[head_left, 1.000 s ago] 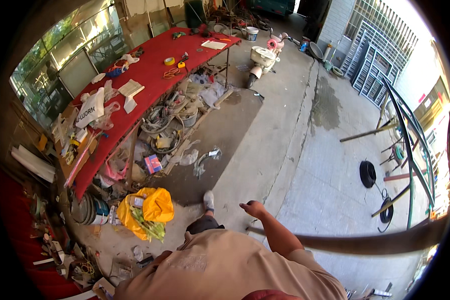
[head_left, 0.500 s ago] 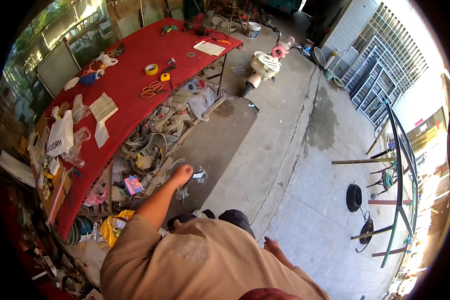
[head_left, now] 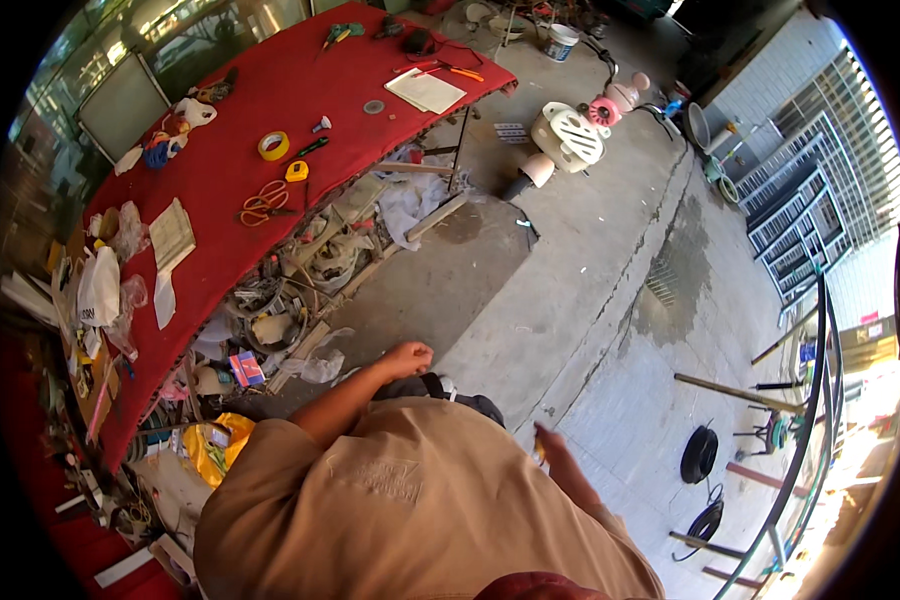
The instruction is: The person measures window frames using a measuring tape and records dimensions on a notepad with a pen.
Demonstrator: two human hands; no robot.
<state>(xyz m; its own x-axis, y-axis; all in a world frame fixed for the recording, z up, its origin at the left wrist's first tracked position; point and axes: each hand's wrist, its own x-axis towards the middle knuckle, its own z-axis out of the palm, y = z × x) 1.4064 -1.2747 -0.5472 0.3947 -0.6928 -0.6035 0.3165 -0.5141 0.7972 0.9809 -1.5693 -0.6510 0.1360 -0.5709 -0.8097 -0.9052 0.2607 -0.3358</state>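
My left hand [head_left: 410, 358] is closed in a loose fist over the concrete, in front of my body. Whatever it may hold is hidden. A crumpled clear plastic sheet [head_left: 320, 366] lies on the floor to its left. Low at my right side, my right hand [head_left: 547, 440] hangs with curled fingers. A small yellowish bit shows at its edge, too small to name. The red-covered table [head_left: 340, 95] stands to the left, apart from both hands. On it lie orange-handled scissors [head_left: 264, 204], a yellow tape measure [head_left: 296, 171] and a yellow tape roll [head_left: 273, 146].
Scrap and cables [head_left: 330, 255] crowd beneath the table, edged by a timber strip [head_left: 370, 270]. A pale scooter [head_left: 570, 135] stands ahead. A metal frame [head_left: 820, 390] with projecting bars and black coils [head_left: 700, 455] are at the right. A yellow bag [head_left: 220, 450] sits at lower left.
My view has swung, and the table and scrap appear farther left. My left hand has shifted right and closer to my body. The clear labelled plastic beside it earlier no longer shows there.
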